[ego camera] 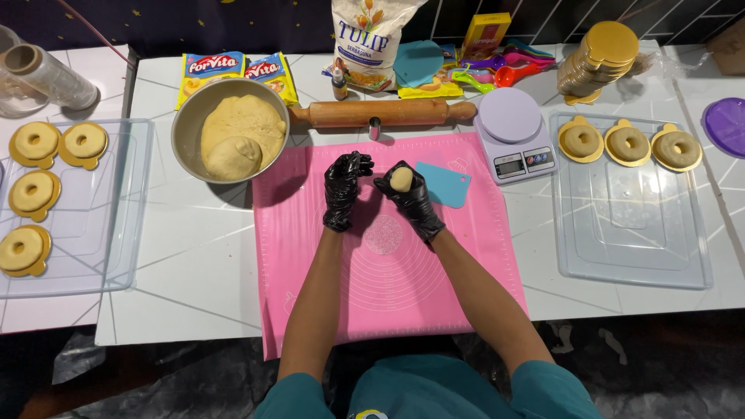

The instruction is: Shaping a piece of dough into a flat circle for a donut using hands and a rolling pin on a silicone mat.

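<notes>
White tabletop carries a pink mat [466, 256], and above it the right hand [411, 198], in a black glove, is cupped around a small dough ball [401, 179]. The left hand [344, 188] hovers just beside it, fingers curled and holding nothing. This looks like the shaping step; rounding the ball likely calls for both palms. A blue scraper [446, 184], scale [514, 133], rolling pin [380, 113] and dough bowl [186, 116] lie around.
</notes>
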